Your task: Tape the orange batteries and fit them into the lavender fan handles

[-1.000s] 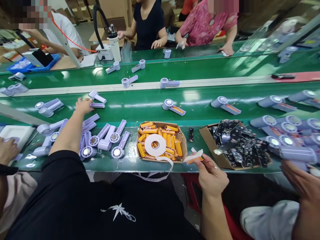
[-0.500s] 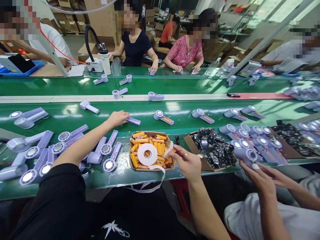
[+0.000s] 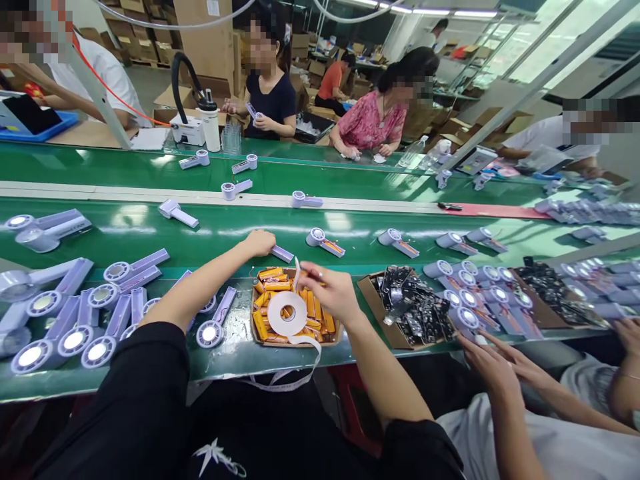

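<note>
My left hand [image 3: 260,243] is closed on the head end of a lilac fan housing [image 3: 283,253] on the green belt; its handle sticks out to the right. Between the fingers of my right hand [image 3: 327,287] is a white tape strip [image 3: 297,275], raised above the battery box. The cardboard box [image 3: 297,344] holds several orange batteries [image 3: 261,325], with a white tape roll [image 3: 287,313] lying on top. A loose end of tape curls from the roll over the table's front edge.
Several lilac fan housings [image 3: 210,333] lie to the left. A box of black parts [image 3: 415,307] stands right, beside more housings [image 3: 467,319] and a co-worker's hands [image 3: 487,363]. Other housings [image 3: 325,241] sit on the belt. People sit across it.
My left hand has moved right along the belt with the housing. My right hand has moved left with the strip, over the battery box. The view has shifted slightly.
</note>
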A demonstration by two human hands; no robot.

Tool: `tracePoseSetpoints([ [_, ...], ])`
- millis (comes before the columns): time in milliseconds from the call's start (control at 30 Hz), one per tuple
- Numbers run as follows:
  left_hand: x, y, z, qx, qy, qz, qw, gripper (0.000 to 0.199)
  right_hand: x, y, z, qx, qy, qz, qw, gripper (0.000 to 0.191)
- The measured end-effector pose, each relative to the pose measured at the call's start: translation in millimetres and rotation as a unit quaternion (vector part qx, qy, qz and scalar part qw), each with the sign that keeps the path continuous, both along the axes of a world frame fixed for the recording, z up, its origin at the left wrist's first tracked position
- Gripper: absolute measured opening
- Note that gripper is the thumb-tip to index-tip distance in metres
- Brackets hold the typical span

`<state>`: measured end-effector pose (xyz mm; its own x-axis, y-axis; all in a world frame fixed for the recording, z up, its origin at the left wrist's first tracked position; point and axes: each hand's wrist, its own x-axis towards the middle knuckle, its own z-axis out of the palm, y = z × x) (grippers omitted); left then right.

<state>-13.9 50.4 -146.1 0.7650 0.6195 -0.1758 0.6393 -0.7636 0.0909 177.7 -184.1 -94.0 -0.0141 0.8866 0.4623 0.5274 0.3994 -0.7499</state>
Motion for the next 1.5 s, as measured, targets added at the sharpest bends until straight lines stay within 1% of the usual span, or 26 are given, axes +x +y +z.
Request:
tracePoseSetpoints([
  [100,-3,10,6.8,-0.033,-0.015,0.005,0.999,0.021,11,51,-15.4,-0.042,0.02,-0.044,0.998,0.041],
  [200,-8,12,10.9,-0.049,-0.045,0.023,0.998,0.025,19,98,-30.0,-0.079,-0.043,-0.029,0.996,0.036],
  [267,-6,10,10.5,-0.053,-0.064,0.041,0.996,0.028,21,119,-37.6,-0.092,-0.089,-0.016,0.992,0.032],
  [333,-1,9,8.3,-0.053,-0.077,0.059,0.994,0.028,20,130,-43.6,-0.098,-0.114,-0.011,0.989,0.031],
  [400,5,8,5.4,-0.051,-0.082,0.072,0.993,0.026,19,134,-48.9,-0.108,-0.132,-0.007,0.985,0.032],
  [567,15,10,0.8,-0.048,-0.083,0.082,0.992,0.025,21,134,-59.0,-0.143,-0.2,-0.005,0.969,0.035],
  [733,23,9,-0.6,-0.043,-0.083,0.091,0.992,0.025,23,137,-59.7,-0.182,-0.287,-0.009,0.941,0.026],
  [833,31,5,-2.0,-0.038,-0.085,0.104,0.99,0.025,22,139,-57.9,-0.204,-0.337,-0.011,0.919,0.023],
  [900,35,2,-3.2,-0.036,-0.088,0.114,0.989,0.025,23,138,-56.4,-0.22,-0.367,-0.016,0.904,0.023],
  [1133,41,-5,-4.7,-0.035,-0.109,0.135,0.984,0.028,19,133,-45.0,-0.26,-0.453,-0.023,0.852,0.036],
  [1300,44,0,-3.3,-0.042,-0.112,0.143,0.983,0.026,6,138,-40.7,-0.287,-0.493,0.007,0.822,0.043],
  [1400,48,3,-1.3,-0.045,-0.106,0.14,0.983,0.024,1,145,-37.8,-0.307,-0.5,0.021,0.81,0.043],
  [1500,53,5,4.7,-0.041,-0.1,0.14,0.984,0.024,5,150,-25.3,-0.312,-0.487,0.038,0.815,0.041],
])
